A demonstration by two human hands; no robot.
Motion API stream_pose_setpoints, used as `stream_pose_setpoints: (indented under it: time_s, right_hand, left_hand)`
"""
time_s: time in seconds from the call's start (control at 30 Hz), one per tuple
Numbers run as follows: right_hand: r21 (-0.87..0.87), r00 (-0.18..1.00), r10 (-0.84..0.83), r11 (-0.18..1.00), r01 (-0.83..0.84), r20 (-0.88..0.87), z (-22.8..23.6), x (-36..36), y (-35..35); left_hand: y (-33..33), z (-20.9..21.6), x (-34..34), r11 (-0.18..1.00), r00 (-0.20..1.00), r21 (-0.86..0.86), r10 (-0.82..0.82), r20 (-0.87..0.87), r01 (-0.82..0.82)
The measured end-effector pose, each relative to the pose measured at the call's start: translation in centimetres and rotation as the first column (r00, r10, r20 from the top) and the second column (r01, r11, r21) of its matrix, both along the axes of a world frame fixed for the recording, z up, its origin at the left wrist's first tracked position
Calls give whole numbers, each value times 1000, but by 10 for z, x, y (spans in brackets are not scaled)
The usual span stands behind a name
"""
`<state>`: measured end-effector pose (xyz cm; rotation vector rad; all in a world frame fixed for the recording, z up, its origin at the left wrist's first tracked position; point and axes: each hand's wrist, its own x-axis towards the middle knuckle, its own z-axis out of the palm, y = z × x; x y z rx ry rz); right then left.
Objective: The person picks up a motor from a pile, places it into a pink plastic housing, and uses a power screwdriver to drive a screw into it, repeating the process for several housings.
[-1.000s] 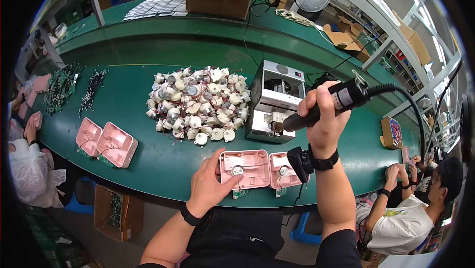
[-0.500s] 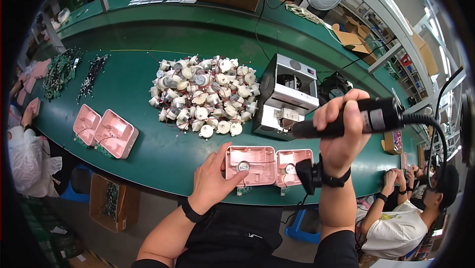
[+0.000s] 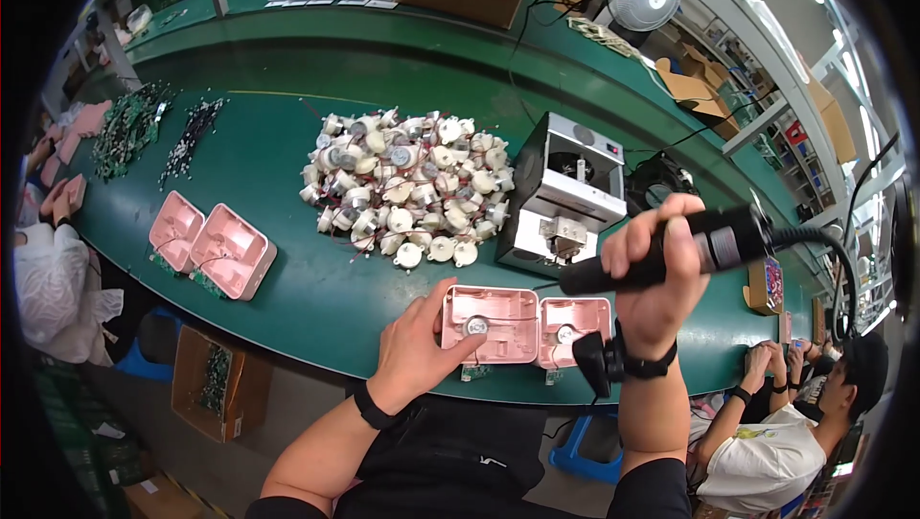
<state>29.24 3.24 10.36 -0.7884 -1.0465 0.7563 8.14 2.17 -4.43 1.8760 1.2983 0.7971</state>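
My right hand (image 3: 661, 265) is wrapped around a black electric screwdriver (image 3: 724, 239) held level, its cable running off to the right. The thin bit points left, just above the far right corner of a pink plastic housing half (image 3: 517, 339). My left hand (image 3: 422, 339) grips that half by its left wall, the thumb reaching inside onto a round white motor (image 3: 475, 325). Joined beside it by wires, a smaller pink half (image 3: 561, 354) holds another round part (image 3: 564, 334). Small green circuit boards (image 3: 473, 372) hang at the near edges.
A silver-and-black screw feeder (image 3: 561, 231) stands beyond the housing. Left of it lies a heap of wired white motors (image 3: 412, 184). Another opened pink housing (image 3: 233, 251) and bundled circuit boards (image 3: 129, 126) lie further left. Co-workers (image 3: 767, 452) sit on both sides.
The screwdriver has come away from the screw feeder, down and left, and its bit is now over the far edge of the pink housing. My left hand keeps its hold. The view has shifted slightly.
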Motion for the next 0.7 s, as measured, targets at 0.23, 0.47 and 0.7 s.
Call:
stream_pose_setpoints:
  time_s: [0.23, 0.47, 0.7]
  right_hand:
    - [-79, 930, 365, 929, -361, 43, -17, -55, -31]
    - [-143, 888, 435, 898, -416, 148, -49, -65, -21]
    - [-167, 895, 422, 902, -398, 145, -61, -66, -16]
  left_hand:
    - [1, 8, -2, 999, 1000, -42, -5, 14, 6]
    - [-1, 0, -2, 999, 1000, -38, 8, 21, -7]
    - [0, 2, -4, 998, 1000, -56, -12, 14, 12]
